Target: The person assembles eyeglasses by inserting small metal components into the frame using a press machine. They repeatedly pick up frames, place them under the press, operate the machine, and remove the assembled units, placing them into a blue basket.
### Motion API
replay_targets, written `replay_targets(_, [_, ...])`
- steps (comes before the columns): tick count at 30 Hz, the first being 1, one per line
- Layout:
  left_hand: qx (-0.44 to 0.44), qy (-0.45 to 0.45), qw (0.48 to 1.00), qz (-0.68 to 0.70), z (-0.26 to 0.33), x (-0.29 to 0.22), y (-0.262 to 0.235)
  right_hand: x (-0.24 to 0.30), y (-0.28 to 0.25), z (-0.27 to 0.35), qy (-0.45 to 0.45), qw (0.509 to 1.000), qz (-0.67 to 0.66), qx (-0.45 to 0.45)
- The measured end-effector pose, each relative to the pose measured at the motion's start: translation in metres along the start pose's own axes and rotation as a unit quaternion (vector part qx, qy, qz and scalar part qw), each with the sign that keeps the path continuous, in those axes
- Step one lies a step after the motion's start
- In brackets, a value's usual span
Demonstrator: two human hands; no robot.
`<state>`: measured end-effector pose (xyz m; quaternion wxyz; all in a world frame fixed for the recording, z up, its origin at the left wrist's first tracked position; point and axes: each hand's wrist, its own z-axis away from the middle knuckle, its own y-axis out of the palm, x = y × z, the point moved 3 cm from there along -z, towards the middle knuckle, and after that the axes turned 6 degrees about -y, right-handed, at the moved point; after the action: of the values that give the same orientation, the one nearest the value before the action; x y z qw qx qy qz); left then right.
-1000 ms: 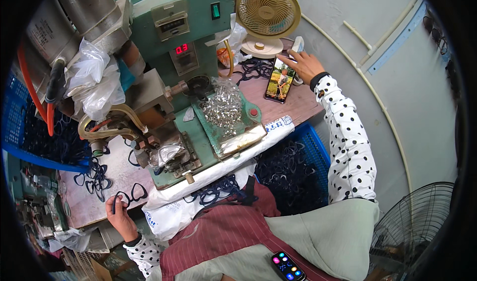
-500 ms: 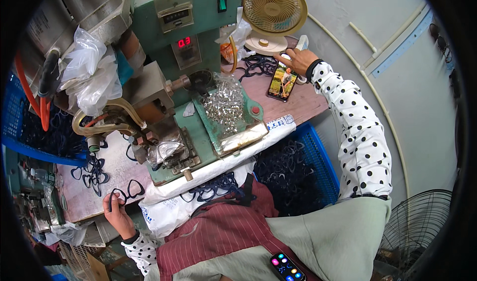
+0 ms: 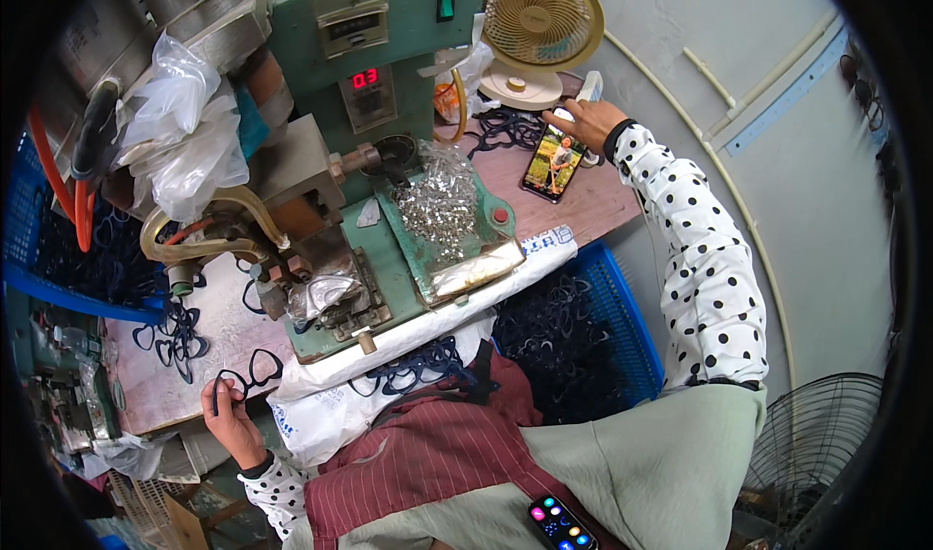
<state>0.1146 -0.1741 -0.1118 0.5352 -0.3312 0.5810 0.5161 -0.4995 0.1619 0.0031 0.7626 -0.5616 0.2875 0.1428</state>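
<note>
Eyeglass frame [image 3: 248, 386], pinched at one rim by the left hand [image 3: 231, 422], leaves its other rim clear; right hand [image 3: 593, 122], fingers loosely open, over far smartphone [image 3: 552, 169].

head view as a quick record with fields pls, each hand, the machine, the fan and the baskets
left hand: pinching a dark frame with heart-shaped loops
right hand: fingers at the upper end of a lit phone; contact unclear
machine: green, red display lit
metal pieces: small, shiny, heaped on the machine
fan: beige, beyond the phone
baskets: two, blue, one at left, one at right
</note>
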Motion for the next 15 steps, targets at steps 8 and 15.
replay_targets(8, [0.014, 0.007, 1.000, 0.007, 0.0019, -0.0007, 0.0008, 0.0006, -0.0040, -0.0008, 0.022, 0.999, -0.028, 0.021])
replay_targets(15, [0.006, 0.001, 1.000, 0.009, 0.0026, -0.0001, 0.0007, -0.0009, 0.0002, -0.0028, 0.034, 0.998, -0.037, 0.042])
